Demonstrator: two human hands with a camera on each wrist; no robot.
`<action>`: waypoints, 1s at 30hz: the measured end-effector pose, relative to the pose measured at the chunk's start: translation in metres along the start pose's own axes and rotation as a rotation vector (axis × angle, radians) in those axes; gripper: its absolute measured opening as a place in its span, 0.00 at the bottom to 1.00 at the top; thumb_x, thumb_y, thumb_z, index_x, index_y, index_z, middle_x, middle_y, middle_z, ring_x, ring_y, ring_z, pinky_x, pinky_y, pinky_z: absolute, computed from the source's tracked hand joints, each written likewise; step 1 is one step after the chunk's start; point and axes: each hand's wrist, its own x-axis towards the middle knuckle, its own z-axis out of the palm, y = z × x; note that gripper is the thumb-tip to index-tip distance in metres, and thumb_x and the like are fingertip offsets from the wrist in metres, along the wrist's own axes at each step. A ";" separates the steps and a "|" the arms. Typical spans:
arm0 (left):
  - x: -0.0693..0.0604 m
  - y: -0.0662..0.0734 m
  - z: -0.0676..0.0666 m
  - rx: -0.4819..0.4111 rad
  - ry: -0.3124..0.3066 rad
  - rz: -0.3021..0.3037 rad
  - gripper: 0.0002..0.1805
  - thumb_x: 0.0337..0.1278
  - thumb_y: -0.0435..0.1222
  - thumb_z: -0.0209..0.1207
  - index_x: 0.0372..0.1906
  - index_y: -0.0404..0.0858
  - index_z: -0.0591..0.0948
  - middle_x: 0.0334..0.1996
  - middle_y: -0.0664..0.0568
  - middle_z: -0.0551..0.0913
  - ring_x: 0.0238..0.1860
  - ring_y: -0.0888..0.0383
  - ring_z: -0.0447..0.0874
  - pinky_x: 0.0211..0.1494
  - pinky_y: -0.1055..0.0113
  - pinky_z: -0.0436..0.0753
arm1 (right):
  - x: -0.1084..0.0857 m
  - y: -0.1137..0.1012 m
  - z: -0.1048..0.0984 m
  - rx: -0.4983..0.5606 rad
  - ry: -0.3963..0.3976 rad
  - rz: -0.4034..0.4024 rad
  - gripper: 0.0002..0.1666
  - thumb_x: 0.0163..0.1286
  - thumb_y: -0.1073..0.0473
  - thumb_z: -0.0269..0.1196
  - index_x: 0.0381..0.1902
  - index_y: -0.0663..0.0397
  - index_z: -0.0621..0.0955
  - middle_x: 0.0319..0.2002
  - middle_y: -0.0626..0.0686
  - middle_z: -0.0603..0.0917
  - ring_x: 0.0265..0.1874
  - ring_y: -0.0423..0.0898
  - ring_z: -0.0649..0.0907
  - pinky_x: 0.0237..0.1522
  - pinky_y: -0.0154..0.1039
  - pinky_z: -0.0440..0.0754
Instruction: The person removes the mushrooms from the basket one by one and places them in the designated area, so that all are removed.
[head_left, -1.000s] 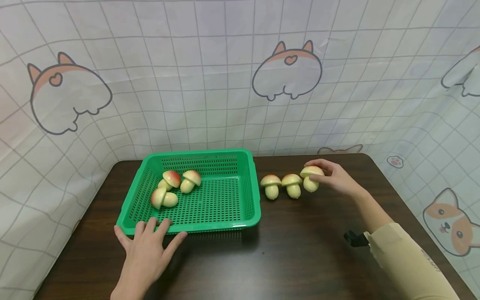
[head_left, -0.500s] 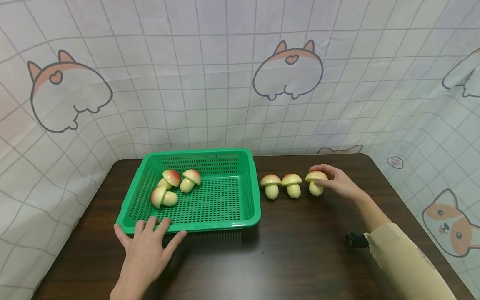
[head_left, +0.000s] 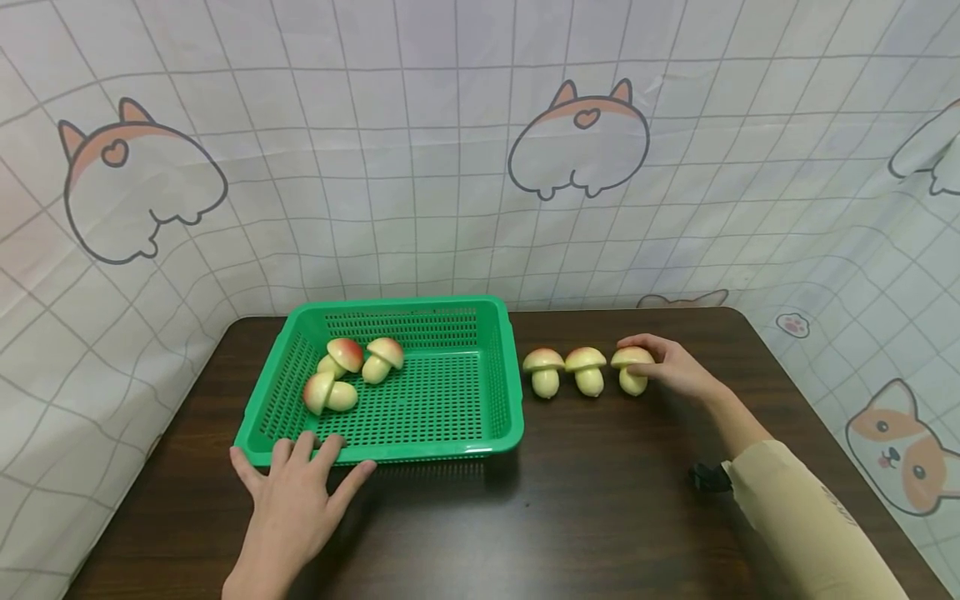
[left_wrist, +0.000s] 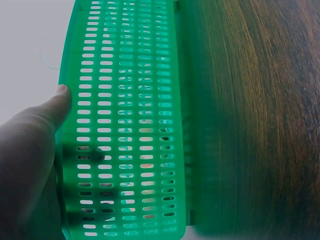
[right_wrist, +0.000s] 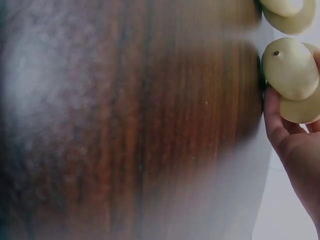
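Note:
Toy mushrooms with yellow-red caps stand in a short row on the table: a left one point(head_left: 543, 372), a middle one point(head_left: 586, 371) and a right one point(head_left: 632, 371). My right hand point(head_left: 675, 368) holds the right mushroom between thumb and fingers; in the right wrist view this mushroom point(right_wrist: 290, 67) appears at the table surface. My left hand point(head_left: 292, 508) grips the near rim of a green plastic basket point(head_left: 420, 452), fingers over the edge. In the left wrist view the thumb point(left_wrist: 55, 105) lies by the rim, and the fingers show dimly through the slots.
Inside the basket, at its left, lie three more toy mushrooms: one at the back point(head_left: 343, 357), one to its right point(head_left: 383, 360) and one nearer point(head_left: 328, 393). The dark wooden table point(head_left: 585, 500) meets a patterned cloth wall point(head_left: 420, 183) behind.
My right hand has moved slightly right and down with its mushroom, widening the gap from the middle one, and then stays almost still. The left hand and basket keep their place.

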 end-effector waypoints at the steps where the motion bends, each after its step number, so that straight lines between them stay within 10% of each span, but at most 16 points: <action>1: 0.000 0.000 0.000 0.001 -0.004 -0.001 0.28 0.67 0.62 0.59 0.48 0.40 0.82 0.37 0.46 0.75 0.46 0.34 0.72 0.60 0.16 0.27 | 0.000 0.000 0.000 -0.008 0.003 0.000 0.28 0.74 0.62 0.66 0.68 0.65 0.74 0.64 0.65 0.75 0.51 0.45 0.80 0.49 0.34 0.80; 19: 0.000 0.000 0.001 -0.007 -0.004 -0.003 0.27 0.67 0.62 0.59 0.48 0.41 0.82 0.38 0.46 0.76 0.46 0.34 0.72 0.60 0.17 0.26 | -0.001 0.002 -0.001 -0.084 0.001 -0.008 0.35 0.76 0.56 0.66 0.74 0.62 0.69 0.68 0.63 0.73 0.55 0.45 0.78 0.49 0.39 0.81; 30: -0.001 0.000 0.001 -0.004 0.005 0.000 0.28 0.67 0.62 0.60 0.47 0.40 0.82 0.37 0.46 0.75 0.46 0.34 0.72 0.60 0.16 0.27 | -0.006 -0.005 -0.011 -0.077 0.011 0.021 0.37 0.78 0.52 0.63 0.74 0.67 0.65 0.72 0.68 0.67 0.67 0.64 0.71 0.55 0.52 0.83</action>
